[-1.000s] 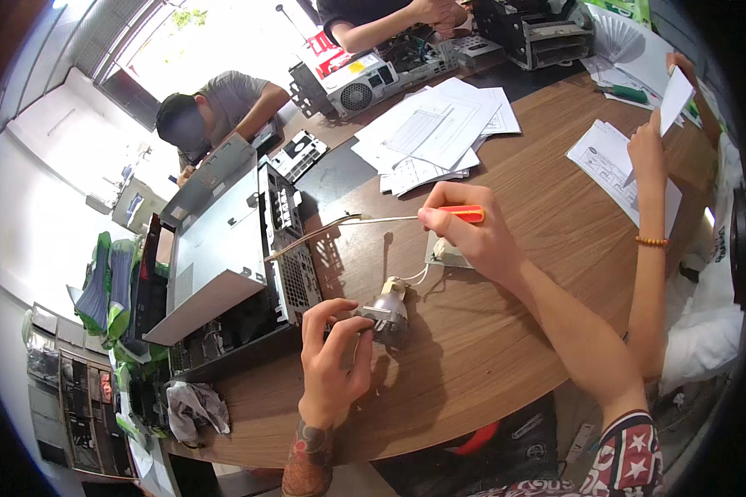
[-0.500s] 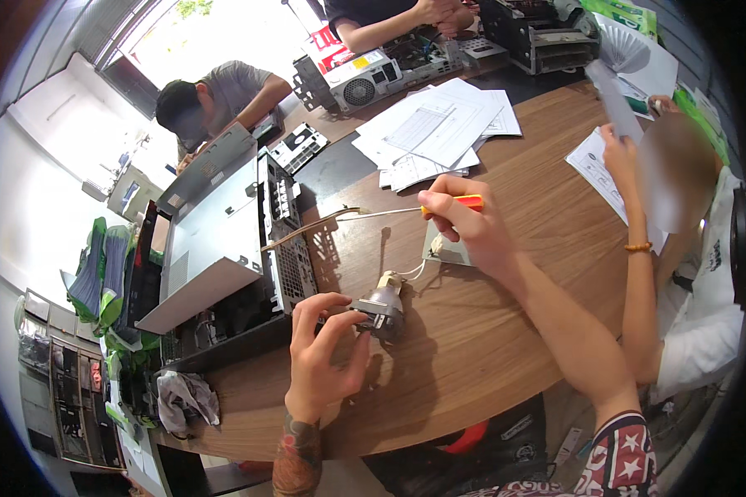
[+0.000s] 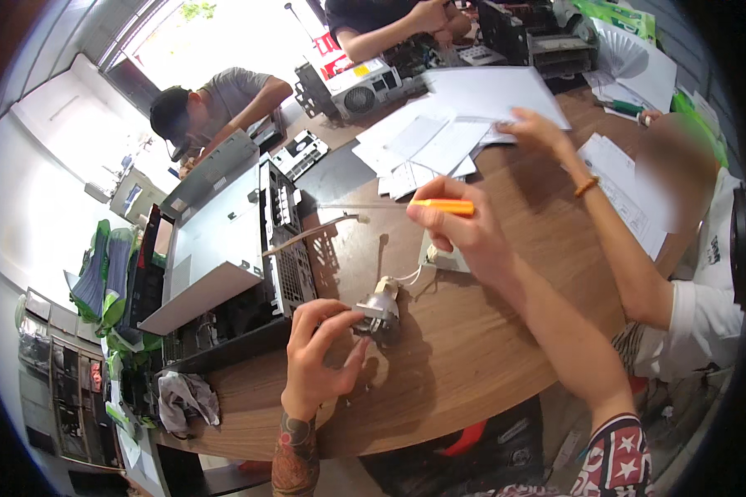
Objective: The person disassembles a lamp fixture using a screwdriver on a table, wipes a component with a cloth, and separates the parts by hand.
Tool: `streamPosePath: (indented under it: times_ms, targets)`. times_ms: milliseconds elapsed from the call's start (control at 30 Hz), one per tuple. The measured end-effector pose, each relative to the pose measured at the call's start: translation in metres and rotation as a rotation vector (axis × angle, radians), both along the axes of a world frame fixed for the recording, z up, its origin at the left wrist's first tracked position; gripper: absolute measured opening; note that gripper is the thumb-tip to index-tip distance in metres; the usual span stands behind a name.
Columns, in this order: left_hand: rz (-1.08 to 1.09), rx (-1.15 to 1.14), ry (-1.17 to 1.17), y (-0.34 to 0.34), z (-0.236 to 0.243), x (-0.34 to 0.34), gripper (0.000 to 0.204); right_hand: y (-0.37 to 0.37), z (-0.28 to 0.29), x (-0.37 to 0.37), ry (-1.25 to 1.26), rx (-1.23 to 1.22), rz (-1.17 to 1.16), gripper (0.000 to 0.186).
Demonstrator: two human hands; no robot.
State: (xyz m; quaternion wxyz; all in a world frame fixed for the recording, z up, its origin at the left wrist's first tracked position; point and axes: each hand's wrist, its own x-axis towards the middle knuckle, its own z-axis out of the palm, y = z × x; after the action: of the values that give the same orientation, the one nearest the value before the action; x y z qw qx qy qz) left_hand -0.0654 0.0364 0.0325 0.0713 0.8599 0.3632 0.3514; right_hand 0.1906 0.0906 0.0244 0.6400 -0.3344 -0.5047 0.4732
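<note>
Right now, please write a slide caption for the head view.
Left hand at a lamp, right hand holding a screwdriver above a wooden table.

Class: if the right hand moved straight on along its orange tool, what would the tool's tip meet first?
Probably the open metal case, left of the orange tool, though depth is unclear.

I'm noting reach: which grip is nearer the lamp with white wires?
Left. The left grip is at the lamp's dark end; the right grip, holding an orange-handled tool, is farther off, above and to the right.
</note>
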Motion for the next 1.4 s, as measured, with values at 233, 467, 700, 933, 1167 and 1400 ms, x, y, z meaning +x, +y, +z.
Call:
streamPosePath:
  times_ms: [233, 467, 700, 933, 1167, 1400]
  targets:
    - [-0.037, 0.033, 0.010, 0.003, -0.008, 0.000, 0.028, -0.003, -0.003, 0.000, -0.157, 0.107, -0.004, 0.016]
    - [-0.021, 0.003, -0.057, -0.006, -0.003, -0.003, 0.026, 0.001, -0.016, -0.018, -0.198, 0.134, 0.021, 0.018]
    - [-0.005, 0.029, -0.078, -0.003, -0.008, 0.003, 0.023, -0.005, -0.011, -0.009, -0.471, 0.158, -0.178, 0.018]
    - [-0.037, 0.019, -0.090, 0.002, -0.014, 0.000, 0.024, 0.002, -0.017, -0.010, -0.314, 0.085, -0.143, 0.017]
    - [-0.008, 0.038, -0.097, -0.001, -0.007, 0.005, 0.016, 0.003, -0.017, -0.004, -0.197, 0.107, -0.265, 0.032]
    - [0.014, 0.061, -0.050, -0.002, -0.006, 0.006, 0.020, -0.001, -0.018, -0.008, -0.176, 0.121, -0.205, 0.034]
